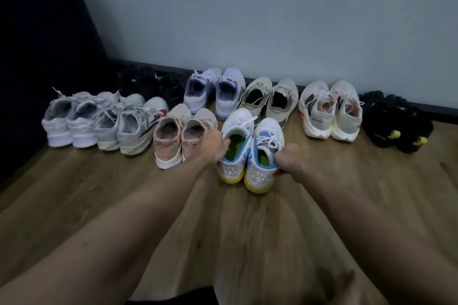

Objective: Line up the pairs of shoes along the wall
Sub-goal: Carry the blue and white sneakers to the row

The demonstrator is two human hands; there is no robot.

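Black shoes [146, 83] lost in shadow; bare foot [347, 285] blurred, edge-cropped.

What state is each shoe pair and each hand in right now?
White yellow-soled sneakers: gripped, away from wall.
Left hand: gripping the left sneaker.
Right hand: gripping the right sneaker.
Pink-beige sneakers: away from wall.
Lavender sneakers: at wall.
Beige sneakers: at wall.

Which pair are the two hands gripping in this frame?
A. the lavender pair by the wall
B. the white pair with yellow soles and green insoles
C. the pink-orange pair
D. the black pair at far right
B: the left hand and right hand each hold one shoe of the white pair with yellow soles.
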